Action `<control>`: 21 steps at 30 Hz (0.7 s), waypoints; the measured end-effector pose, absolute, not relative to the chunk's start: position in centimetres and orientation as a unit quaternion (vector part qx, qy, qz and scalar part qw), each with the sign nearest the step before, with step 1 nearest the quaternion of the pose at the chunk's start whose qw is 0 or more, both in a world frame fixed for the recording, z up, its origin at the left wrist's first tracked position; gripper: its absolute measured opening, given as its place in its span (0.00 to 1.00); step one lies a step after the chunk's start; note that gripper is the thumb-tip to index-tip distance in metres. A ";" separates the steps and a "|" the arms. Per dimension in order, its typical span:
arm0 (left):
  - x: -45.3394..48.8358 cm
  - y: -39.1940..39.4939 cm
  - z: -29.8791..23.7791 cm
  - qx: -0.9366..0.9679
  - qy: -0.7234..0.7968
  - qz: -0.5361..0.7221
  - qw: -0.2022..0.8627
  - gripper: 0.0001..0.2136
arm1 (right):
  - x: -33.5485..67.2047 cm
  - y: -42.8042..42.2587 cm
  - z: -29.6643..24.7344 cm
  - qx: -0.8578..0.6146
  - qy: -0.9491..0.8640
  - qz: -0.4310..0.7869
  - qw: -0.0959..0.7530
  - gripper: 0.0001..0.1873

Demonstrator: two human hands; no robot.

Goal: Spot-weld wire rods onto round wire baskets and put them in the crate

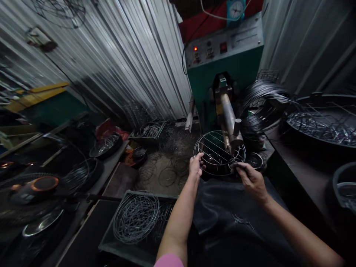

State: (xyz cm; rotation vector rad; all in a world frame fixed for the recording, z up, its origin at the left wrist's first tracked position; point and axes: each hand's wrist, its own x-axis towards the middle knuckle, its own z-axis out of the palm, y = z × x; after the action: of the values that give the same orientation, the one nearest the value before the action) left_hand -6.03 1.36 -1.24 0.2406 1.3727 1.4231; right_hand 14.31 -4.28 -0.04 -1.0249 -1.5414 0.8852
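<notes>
A round wire rack (213, 145), with a double outer ring and several parallel cross wires, is held nearly flat in front of the green machine. My left hand (196, 166) is closed on its near left rim. At the near right rim, the thumb and fingers of my right hand (251, 180) pinch together; dim light hides exactly what lies between the fingertips. Above the rack's right side, the machine's metal arm (228, 111) reaches down, its tip close to the wires. Short loose wires (242, 220) rest on the black apron (219, 204) over my lap.
A tray (107, 237) of round wire pieces (136, 218) stands left of my lap. The green machine (225, 61) has a lit red lamp. Coiled wire (264, 100) and a large black pan (289, 135) of wire parts are on the right. Wire rings (167, 175) lie on the floor.
</notes>
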 end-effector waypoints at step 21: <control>-4.5 0.0 -0.2 0.126 0.589 0.621 0.502 0.21 | 14.5 -3.6 -1.8 -0.481 -0.596 0.471 0.438 0.18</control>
State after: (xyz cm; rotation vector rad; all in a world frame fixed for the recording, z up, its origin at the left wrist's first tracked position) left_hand -4.55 0.02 -0.15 0.3050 1.4227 1.5012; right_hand 14.52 -3.62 -1.78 -1.1956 -1.4817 1.1706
